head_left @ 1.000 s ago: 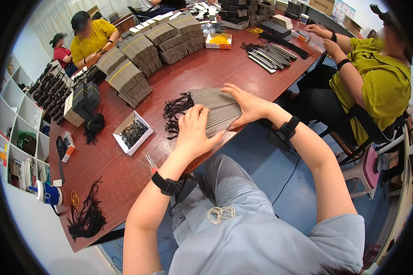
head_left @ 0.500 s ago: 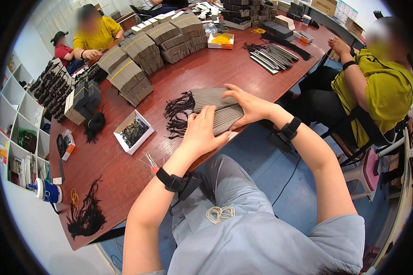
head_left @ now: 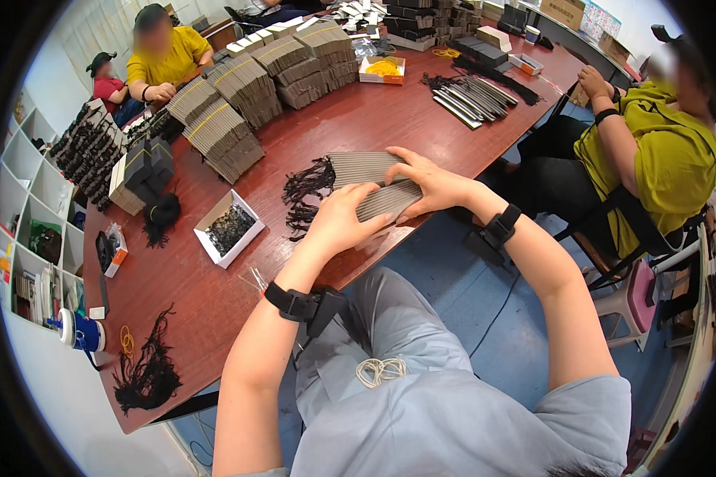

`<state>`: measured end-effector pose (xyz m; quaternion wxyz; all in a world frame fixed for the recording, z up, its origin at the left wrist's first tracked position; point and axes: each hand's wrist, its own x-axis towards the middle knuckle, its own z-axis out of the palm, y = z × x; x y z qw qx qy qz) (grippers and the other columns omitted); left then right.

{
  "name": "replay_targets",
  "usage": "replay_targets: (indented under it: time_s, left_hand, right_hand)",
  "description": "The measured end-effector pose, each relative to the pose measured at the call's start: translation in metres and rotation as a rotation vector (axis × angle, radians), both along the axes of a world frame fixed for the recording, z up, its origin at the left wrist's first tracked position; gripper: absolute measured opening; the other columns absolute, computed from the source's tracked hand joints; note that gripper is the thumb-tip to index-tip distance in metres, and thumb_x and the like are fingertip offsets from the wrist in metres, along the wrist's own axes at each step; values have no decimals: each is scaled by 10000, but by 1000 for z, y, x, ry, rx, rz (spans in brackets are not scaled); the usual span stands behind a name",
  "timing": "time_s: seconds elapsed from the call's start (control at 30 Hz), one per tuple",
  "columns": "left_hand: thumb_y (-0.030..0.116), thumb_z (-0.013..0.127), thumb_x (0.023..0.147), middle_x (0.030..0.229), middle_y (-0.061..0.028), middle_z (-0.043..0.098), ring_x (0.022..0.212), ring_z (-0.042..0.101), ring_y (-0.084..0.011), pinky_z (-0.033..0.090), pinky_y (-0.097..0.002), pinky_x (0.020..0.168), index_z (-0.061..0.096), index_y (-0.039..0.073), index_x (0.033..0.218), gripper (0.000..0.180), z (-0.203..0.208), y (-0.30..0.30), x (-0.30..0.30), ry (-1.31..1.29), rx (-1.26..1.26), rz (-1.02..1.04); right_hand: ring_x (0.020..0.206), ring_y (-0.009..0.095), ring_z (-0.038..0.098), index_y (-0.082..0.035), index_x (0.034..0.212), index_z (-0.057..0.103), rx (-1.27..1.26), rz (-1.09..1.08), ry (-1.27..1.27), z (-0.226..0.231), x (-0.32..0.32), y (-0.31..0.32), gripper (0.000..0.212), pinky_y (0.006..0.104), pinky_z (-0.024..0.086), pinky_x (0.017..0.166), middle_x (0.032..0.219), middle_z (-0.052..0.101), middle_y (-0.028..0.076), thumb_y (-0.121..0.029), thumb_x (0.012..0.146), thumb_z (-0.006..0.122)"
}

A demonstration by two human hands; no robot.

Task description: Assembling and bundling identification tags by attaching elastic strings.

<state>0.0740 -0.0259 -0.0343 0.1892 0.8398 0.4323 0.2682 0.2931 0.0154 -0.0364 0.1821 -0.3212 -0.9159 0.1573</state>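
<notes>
In front of me on the table lies a stack of thin grey cards point(head_left: 359, 169), in two rows side by side. Black cords point(head_left: 306, 187) spill from its left end. My left hand point(head_left: 344, 221) is curved around the near row, fingers on top and thumb along the near side. At the stack's right end, my right hand point(head_left: 437, 187) grips with its fingers over the top and its thumb at the near corner. Both palms are hidden from view, and so is the underside of the stack.
Left of the stack stands a white box of small black pieces point(head_left: 229, 229). Tall banded grey card stacks point(head_left: 227, 135) fill the far side. Black cords point(head_left: 147, 374) lie near left; finished-looking strips point(head_left: 473, 99) lie far right. A co-worker point(head_left: 652, 151) sits at right, another point(head_left: 171, 60) across.
My left hand has shifted slightly left and its thumb has drawn back along the stack. My right hand stays at the right end. The co-worker at right has raised their hands slightly.
</notes>
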Motion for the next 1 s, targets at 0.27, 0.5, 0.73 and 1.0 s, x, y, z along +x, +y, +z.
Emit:
replay_targets:
  time_s: [0.27,0.5,0.73,1.0]
  left_hand:
    - [407,587,766,945,-126,573,912,540,-278,418,-358,775,598,13,934,428,10,-8,-44,269,155,140]
    - [409,525,803,882,-111,583,860,547,-299,381,-465,756,624,19,806,402,19,-7,-51,773,105,639]
    - [471,685,627,1352,-189,265,1263,240,-348,172,-533,1011,270,127,1332,888,23,17,-22,179,174,42]
    - [405,761,434,1360,-209,204,1270,197,-371,185,-552,1003,152,162,1369,1142,14,59,-21,504,-33,-13]
  right_hand:
    - [1220,408,262,-149,1061,471,-91,-15,21,1,-1,-1,571,419,279,990,1360,176,226,-311,601,769]
    - [1221,411,254,-157,1043,479,-54,-16,2,4,1,-1,559,421,267,996,1352,189,226,-301,592,776]
    - [1187,398,300,-143,1185,378,-90,22,125,4,-2,7,791,454,283,973,1313,252,220,-354,537,781]
    - [1177,337,324,-98,1323,257,-57,-79,-40,10,-11,17,1038,440,282,970,1232,378,191,-389,476,783]
